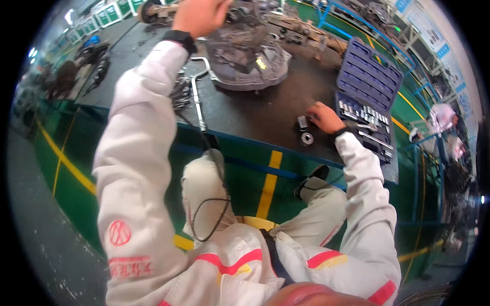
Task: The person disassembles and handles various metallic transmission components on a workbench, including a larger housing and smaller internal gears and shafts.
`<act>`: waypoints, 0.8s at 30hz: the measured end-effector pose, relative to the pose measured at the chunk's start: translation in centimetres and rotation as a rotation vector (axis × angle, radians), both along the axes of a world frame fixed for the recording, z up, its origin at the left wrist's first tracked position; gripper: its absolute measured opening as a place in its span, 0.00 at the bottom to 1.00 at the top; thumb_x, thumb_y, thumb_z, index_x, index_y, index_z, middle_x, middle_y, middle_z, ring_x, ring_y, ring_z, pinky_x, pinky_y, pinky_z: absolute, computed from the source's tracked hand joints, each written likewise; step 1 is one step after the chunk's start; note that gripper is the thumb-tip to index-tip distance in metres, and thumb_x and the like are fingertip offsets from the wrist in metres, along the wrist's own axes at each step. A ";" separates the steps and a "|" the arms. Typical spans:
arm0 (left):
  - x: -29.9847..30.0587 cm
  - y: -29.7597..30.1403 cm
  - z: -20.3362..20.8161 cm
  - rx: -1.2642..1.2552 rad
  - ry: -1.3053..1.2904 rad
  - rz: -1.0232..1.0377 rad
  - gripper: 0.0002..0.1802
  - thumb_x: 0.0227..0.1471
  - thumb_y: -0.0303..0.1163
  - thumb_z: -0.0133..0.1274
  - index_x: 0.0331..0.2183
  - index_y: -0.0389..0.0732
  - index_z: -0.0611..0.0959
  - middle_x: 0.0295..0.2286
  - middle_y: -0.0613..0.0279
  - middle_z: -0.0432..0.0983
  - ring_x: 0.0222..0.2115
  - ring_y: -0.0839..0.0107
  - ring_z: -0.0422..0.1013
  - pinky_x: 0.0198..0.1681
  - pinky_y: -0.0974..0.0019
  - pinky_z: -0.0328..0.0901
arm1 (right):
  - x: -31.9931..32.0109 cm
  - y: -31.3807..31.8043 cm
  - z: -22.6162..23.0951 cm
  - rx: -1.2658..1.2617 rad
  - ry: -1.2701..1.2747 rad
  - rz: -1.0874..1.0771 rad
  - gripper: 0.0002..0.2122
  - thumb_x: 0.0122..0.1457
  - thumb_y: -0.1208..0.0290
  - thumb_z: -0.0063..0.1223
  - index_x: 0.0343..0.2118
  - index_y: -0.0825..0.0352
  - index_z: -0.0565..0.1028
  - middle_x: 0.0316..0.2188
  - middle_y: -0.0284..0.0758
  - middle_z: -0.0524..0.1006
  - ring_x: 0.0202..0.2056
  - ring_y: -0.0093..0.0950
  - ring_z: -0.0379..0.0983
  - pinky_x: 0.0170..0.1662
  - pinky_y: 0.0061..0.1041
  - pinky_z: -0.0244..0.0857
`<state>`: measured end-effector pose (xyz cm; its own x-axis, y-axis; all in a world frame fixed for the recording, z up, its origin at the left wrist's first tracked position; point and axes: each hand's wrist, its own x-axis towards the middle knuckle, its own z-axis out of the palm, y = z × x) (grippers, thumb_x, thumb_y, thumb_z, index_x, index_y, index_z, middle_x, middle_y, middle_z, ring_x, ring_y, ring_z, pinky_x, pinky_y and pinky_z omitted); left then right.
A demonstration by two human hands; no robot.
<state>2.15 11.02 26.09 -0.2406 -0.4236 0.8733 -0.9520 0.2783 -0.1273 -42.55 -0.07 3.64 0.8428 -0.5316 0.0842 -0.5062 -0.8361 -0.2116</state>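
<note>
My left hand [200, 18] reaches to the far edge of the view, beside a dirty metal gearbox housing [250, 69]. Its fingers are bent and partly cut off by the picture's edge, so its grip is hidden. On the right of the bench, my right hand [325, 118] rests low with its fingers curled together; anything inside them is too small to make out. Just left of its fingertips stands a short dark cylindrical part [302, 122], and a ring-shaped metal part [307, 138] lies nearer me. A silver cranked speed handle [197, 97] lies below my left wrist, over the bench's near edge.
An open blue socket case [370, 76] with rows of sockets and a ratchet [365, 127] sits right of my right hand. Greasy machine parts [306, 30] line the bench's far side. More metal tools [181, 92] lie beside the speed handle. A black cable [224, 188] hangs over my leg.
</note>
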 end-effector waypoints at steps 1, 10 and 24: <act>-0.3 -0.3 0.0 -0.031 0.003 0.016 0.13 0.59 0.38 0.53 0.28 0.40 0.81 0.27 0.51 0.78 0.31 0.49 0.75 0.37 0.49 0.68 | -1.3 0.1 -0.4 -0.008 0.024 -0.049 0.16 0.54 0.75 0.64 0.47 0.61 0.79 0.43 0.43 0.74 0.47 0.47 0.74 0.50 0.41 0.70; 0.1 0.6 3.8 0.471 0.323 0.303 0.32 0.59 0.60 0.50 0.39 0.40 0.89 0.36 0.47 0.85 0.39 0.51 0.81 0.45 0.52 0.73 | -4.1 1.6 -4.4 -0.115 -0.260 -0.161 0.17 0.52 0.78 0.58 0.47 0.69 0.79 0.48 0.50 0.78 0.52 0.49 0.73 0.57 0.42 0.68; -0.9 0.8 3.8 0.599 0.115 0.620 0.48 0.39 0.80 0.56 0.26 0.37 0.90 0.24 0.52 0.84 0.31 0.55 0.83 0.41 0.55 0.75 | -0.8 14.1 -1.2 -0.056 -0.614 -0.331 0.18 0.59 0.73 0.59 0.52 0.69 0.76 0.55 0.47 0.76 0.59 0.47 0.69 0.63 0.40 0.61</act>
